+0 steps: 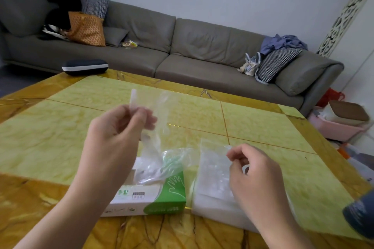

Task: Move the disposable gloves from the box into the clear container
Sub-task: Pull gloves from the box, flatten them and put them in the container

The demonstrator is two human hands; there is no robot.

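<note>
Two bare forearms enter from the bottom edge, ending in the left hand (117, 135) and the right hand (257, 178). No sleeve, cuff, watch, bracelet or ring shows on either arm or hand; both are uncovered from the frame edge to the fingertips. The fingernails that show are short and unpainted. The left hand's fingertips are slightly blurred. Nothing more of the person is in view
</note>
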